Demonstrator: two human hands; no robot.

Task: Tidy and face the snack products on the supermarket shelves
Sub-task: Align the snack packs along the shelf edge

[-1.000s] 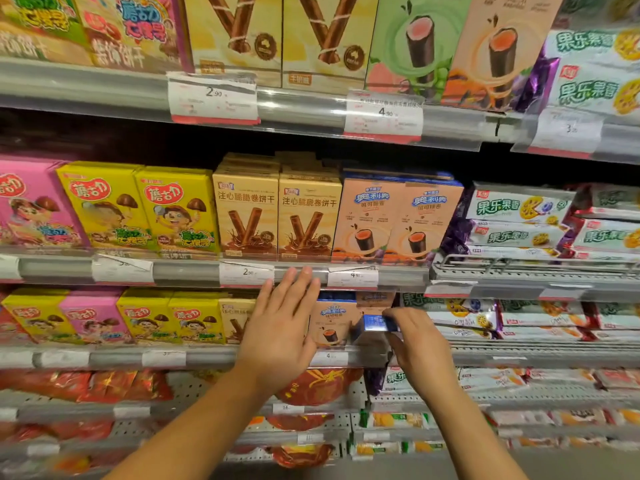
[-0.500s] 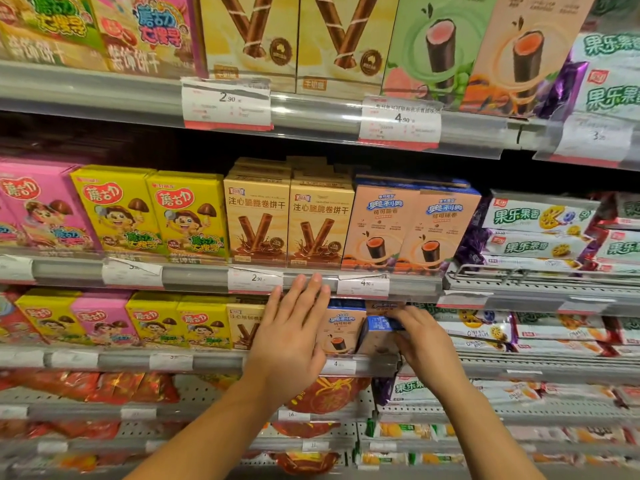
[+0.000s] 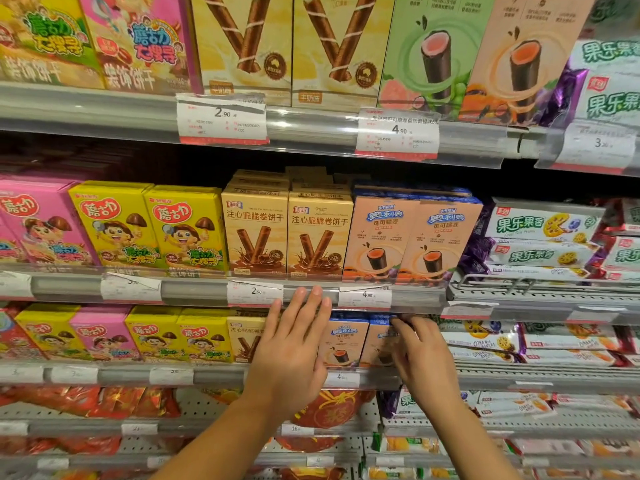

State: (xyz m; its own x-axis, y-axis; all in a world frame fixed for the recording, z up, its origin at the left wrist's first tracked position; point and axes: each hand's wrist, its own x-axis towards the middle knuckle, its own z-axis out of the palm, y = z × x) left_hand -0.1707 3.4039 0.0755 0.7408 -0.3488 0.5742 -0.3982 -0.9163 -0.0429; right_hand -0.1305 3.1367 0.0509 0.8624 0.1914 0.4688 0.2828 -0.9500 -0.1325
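On the third shelf down, my left hand [image 3: 291, 355] lies flat with straight fingers against the box fronts, covering most of a tan wafer-roll box [image 3: 244, 337]. To its right stand two orange cocoa-roll boxes with blue tops. The left one [image 3: 341, 344] faces forward. My right hand [image 3: 422, 358] grips the right one [image 3: 375, 344] at its upper right corner, fingers curled over the top edge. That box stands upright behind the shelf rail [image 3: 214, 375].
Yellow and pink mushroom-biscuit boxes [image 3: 204, 341] fill the same shelf to the left. White fruit-biscuit packs [image 3: 485, 341] lie to the right. The shelf above [image 3: 194, 292] hangs close over my fingers. Red bags [image 3: 329, 410] sit on the shelf below.
The orange box in my right hand went from tilted, blue top toward me, to upright beside its twin. My left hand stayed pressed on the box fronts. The view moved closer.
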